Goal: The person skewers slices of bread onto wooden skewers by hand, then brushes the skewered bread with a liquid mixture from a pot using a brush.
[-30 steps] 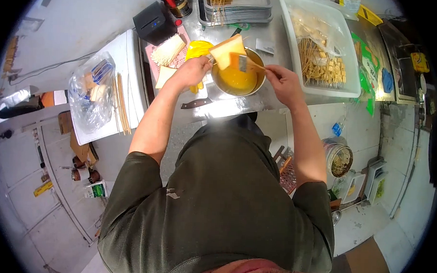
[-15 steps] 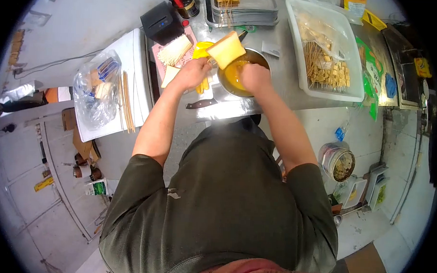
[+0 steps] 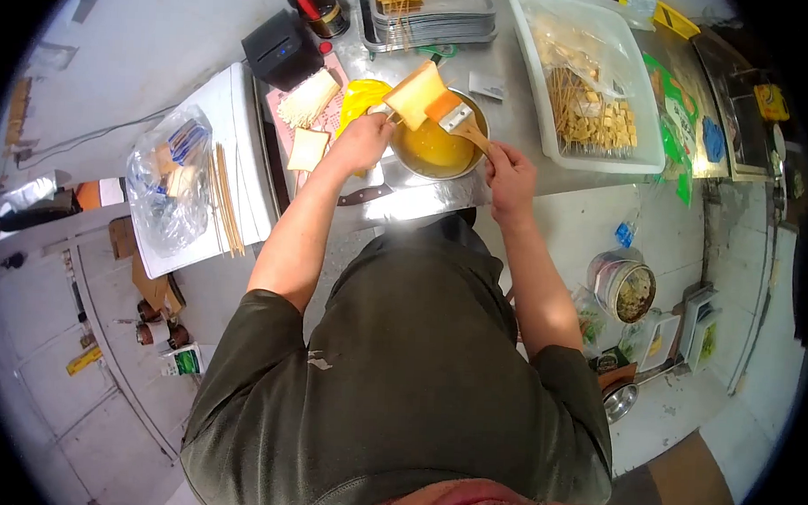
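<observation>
My left hand (image 3: 361, 144) is closed round a thin stick that carries a square slice of bread (image 3: 411, 92), tilted above a metal pot (image 3: 487, 129). Yellow liquid (image 3: 436, 154) lies in the pot. In my right hand (image 3: 511, 180) is the wooden handle of a flat brush (image 3: 463, 126). Its bristles rest against the right side of the bread. Below my left hand, a dark-handled knife (image 3: 364, 196) is partly hidden by the wrist. Another bread slice (image 3: 309, 149) and a bread stack (image 3: 310, 98) lie to the left, near a yellow plastic bag (image 3: 363, 98).
A white tub (image 3: 652, 157) of skewered food stands at the right. Stacked metal trays (image 3: 434, 42) are at the back, with a dark bottle (image 3: 317, 9) and black box (image 3: 284, 50) beside them. Loose skewers (image 3: 221, 197) and a clear bag (image 3: 169, 213) lie on the left white surface.
My right hand has come up out of the pot and moved right, bringing the brush onto the bread. My left hand still holds the bread over the pot; the view has shifted slightly.
</observation>
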{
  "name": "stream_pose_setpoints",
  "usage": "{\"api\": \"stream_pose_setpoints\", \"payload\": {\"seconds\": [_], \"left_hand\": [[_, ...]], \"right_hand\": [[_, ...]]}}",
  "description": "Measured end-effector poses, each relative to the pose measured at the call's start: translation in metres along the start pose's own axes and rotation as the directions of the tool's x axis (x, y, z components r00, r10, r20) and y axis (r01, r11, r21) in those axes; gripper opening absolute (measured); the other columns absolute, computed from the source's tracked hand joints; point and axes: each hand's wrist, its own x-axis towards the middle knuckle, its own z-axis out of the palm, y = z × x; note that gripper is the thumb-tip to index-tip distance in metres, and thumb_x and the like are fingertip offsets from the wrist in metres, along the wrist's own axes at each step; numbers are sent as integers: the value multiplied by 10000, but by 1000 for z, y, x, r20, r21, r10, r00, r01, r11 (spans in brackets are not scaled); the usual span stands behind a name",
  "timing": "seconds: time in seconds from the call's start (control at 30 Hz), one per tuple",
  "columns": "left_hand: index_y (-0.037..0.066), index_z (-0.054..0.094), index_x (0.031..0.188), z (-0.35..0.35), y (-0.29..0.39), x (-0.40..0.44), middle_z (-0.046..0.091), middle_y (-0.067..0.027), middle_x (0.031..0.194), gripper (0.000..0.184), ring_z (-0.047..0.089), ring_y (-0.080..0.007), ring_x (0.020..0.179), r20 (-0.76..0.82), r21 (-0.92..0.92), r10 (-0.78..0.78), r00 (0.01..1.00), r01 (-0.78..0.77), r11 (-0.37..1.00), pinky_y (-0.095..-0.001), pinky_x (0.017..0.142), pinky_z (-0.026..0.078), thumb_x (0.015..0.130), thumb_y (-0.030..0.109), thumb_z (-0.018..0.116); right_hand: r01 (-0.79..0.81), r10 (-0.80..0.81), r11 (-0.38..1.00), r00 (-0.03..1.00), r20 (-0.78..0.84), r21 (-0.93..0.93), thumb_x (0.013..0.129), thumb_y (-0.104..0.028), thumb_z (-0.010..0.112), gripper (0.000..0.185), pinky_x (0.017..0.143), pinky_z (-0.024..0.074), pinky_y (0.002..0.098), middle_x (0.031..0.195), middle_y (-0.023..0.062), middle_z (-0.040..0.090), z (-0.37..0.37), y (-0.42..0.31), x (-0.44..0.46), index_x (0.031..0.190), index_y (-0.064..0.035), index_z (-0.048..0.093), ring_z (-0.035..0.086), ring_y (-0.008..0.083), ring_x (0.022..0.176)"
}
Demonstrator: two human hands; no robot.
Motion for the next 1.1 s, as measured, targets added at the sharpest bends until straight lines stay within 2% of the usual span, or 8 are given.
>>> {"api": "stream_pose_setpoints", "payload": {"seconds": [0.23, 0.33, 0.53, 0.73, 0.83, 0.93, 1.03, 1.1], "left_hand": [[-9, 621, 980, 15, 24, -3, 643, -263, 877, 334, 625, -418, 874, 4, 50, 45, 999, -45, 998, -460, 776, 478, 956, 301, 497], [6, 628, 984, 15, 22, 0, 651, -264, 937, 320, 618, -432, 931, 34, 39, 33, 999, -34, 999, -482, 818, 482, 957, 290, 484], [2, 622, 990, 17, 23, 1, 646, -269, 890, 329, 626, -426, 880, 25, 18, 65, 998, -65, 998, -468, 783, 479, 962, 304, 494], [-2, 618, 976, 18, 26, 2, 643, -276, 878, 333, 627, -435, 870, 5, 82, 60, 998, -60, 995, -472, 774, 481, 963, 307, 496], [-6, 614, 971, 16, 20, 4, 641, -278, 877, 332, 625, -437, 870, 11, 51, 38, 999, -39, 998, -473, 772, 482, 962, 305, 498], [-12, 613, 967, 16, 22, 4, 640, -278, 879, 332, 625, -434, 870, 8, 45, 53, 999, -53, 998, -472, 770, 481, 959, 300, 502], [-15, 617, 956, 14, 29, 2, 638, -274, 875, 327, 623, -431, 871, -21, 38, 65, 998, -64, 997, -466, 770, 480, 957, 291, 503], [-13, 618, 953, 12, 15, 5, 638, -269, 871, 321, 622, -429, 867, -48, 52, 73, 996, -71, 996, -462, 767, 480, 955, 288, 506]], "right_hand": [[-3, 8, 977, 1000, -21, 215, 919, -115, 622, 201, 512, 366, 200, 683, -14, 553, 32, 26, -4, 1006, 63, 660, 469, 54, 574], [49, -59, 995, 992, -114, -91, 918, -119, 627, 205, 516, 371, 204, 672, -18, 540, 19, 31, -8, 1002, 65, 658, 462, 56, 570], [36, -27, 994, 996, -90, 105, 920, -152, 623, 253, 533, 393, 219, 690, 0, 565, 22, 7, -14, 1007, 84, 649, 488, 58, 593], [85, -119, 978, 978, -174, -190, 913, -139, 625, 238, 546, 397, 216, 709, 16, 589, 17, 24, -6, 981, 87, 656, 504, 69, 604], [5, -25, 994, 983, -182, -110, 908, -136, 627, 238, 553, 404, 216, 718, 23, 599, 2, 8, -8, 968, 92, 662, 512, 71, 611], [47, -42, 998, 992, -116, 37, 907, -126, 617, 235, 557, 411, 220, 704, 19, 598, 20, -3, -8, 968, 96, 665, 516, 73, 609], [60, -58, 998, 993, -103, 18, 891, -123, 659, 180, 491, 355, 199, 670, -27, 555, 33, 12, 5, 932, 52, 669, 461, 49, 540], [27, -51, 971, 994, -95, -238, 876, -176, 652, 246, 547, 425, 248, 705, 33, 625, 14, 5, 11, 956, 54, 684, 554, 107, 596]]}}
